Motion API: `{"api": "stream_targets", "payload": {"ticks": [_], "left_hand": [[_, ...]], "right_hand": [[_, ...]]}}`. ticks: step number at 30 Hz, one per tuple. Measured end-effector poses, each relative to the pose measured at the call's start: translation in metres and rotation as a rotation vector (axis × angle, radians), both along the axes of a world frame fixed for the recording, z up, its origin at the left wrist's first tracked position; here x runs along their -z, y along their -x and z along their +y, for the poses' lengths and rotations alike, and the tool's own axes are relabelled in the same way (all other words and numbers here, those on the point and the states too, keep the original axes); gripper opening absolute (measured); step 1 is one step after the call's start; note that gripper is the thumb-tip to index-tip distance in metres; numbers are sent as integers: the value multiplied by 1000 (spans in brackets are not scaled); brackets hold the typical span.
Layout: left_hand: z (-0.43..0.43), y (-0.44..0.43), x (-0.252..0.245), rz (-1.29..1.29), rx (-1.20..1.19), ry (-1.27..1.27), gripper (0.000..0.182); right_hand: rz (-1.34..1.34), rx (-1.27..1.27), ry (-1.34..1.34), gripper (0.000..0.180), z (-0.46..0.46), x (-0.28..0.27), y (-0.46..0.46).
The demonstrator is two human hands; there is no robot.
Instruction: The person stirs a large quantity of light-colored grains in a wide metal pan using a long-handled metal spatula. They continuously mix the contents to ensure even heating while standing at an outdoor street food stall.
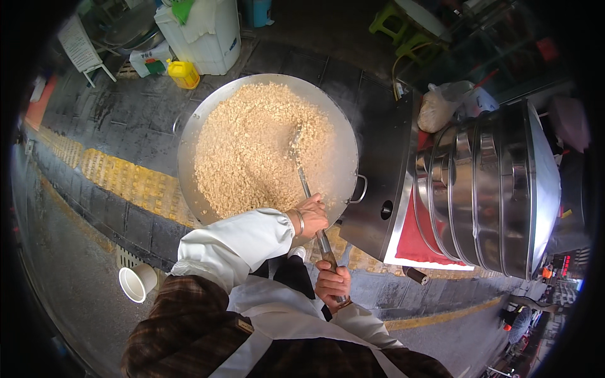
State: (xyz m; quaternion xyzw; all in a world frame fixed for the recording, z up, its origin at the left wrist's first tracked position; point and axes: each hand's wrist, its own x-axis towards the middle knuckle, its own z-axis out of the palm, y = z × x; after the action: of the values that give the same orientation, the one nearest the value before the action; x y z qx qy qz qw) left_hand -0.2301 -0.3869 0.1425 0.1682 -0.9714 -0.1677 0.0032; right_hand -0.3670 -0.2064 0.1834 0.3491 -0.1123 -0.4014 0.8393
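Note:
A wide metal wok (pixel 342 141) with loop handles stands before me, holding a broad heap of pale tan, crumbly food (pixel 246 141). A faint haze like steam hangs over its right side. My left hand (pixel 310 216), with a bangle at the wrist, grips the metal shaft of a long-handled spatula (pixel 304 182) over the wok's near rim. Nearer my body, my right hand (pixel 333 286) is wrapped around the handle's lower end. The spatula's head lies partly buried in the food, right of the middle, so its full shape is hidden.
Right of the wok, stacked metal steamer tiers (pixel 487 189) stand by a steel cabinet (pixel 378 184). A plastic bag of food (pixel 435 111) sits behind them. A yellow jug (pixel 183 74) and a white bin (pixel 203 42) stand far left. A white bucket (pixel 137 282) is near left.

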Motion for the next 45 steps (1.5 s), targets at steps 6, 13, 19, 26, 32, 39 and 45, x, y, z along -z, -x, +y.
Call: {"api": "stream_targets", "payload": {"ticks": [6, 13, 19, 26, 32, 39, 45], "left_hand": [[54, 37, -49, 338, -327, -159, 24], [130, 32, -98, 983, -1097, -1536, 55], [108, 68, -90, 1332, -891, -2746, 31], [73, 13, 10, 1656, -1767, -2386, 31], [-3, -51, 91, 967, -1848, -1707, 37], [40, -15, 37, 705, -1512, -1419, 36], [106, 29, -18, 810, -1217, -1681, 31]], "right_hand": [[603, -429, 67, 36, 19, -78, 84], [1423, -1138, 305, 44, -49, -242, 109], [1645, -1876, 595, 35, -135, -288, 43], [1589, -1677, 665, 38, -133, -128, -37], [1431, -903, 435, 20, -93, 26, -87], [380, -208, -73, 14, -16, 0, -29], [247, -187, -27, 25, 45, -53, 30]]}}
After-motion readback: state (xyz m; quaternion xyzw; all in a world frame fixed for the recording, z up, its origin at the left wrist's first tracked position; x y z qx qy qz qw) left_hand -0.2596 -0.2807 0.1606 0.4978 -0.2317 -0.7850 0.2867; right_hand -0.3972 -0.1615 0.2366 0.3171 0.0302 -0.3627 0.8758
